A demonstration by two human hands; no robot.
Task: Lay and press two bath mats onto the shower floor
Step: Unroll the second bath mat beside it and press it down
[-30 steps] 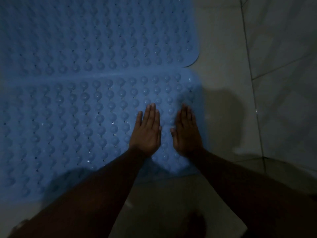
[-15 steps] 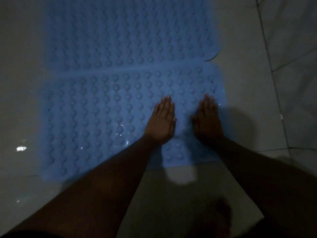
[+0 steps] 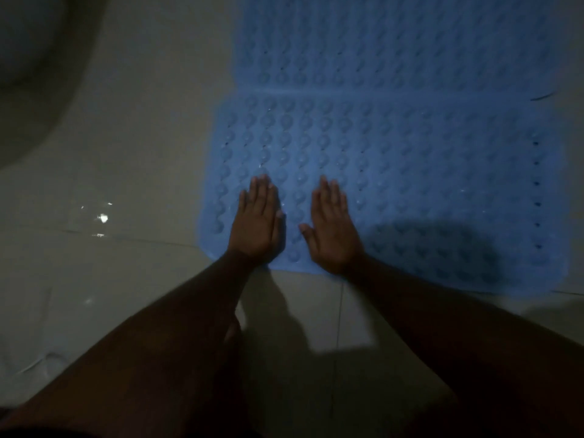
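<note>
Two blue bath mats covered in round bumps lie flat on the tiled shower floor, edge to edge. The near mat [image 3: 410, 172] fills the middle and right; the far mat [image 3: 395, 42] lies beyond it, meeting it along a seam. My left hand [image 3: 257, 221] rests palm down, fingers together, on the near mat's front left corner. My right hand [image 3: 333, 227] lies flat beside it, a little to the right, also on the near mat. Neither hand grips anything.
Wet pale floor tiles [image 3: 126, 191] spread to the left and front, with glints of water [image 3: 102, 218]. A pale curved fixture [image 3: 34, 67] stands at the top left. My shadow [image 3: 442, 251] falls on the near mat's front right.
Both hands have shifted from the near mat's right end to its left front corner, still flat on it. The view has swung left, so the mats now sit to the right.
</note>
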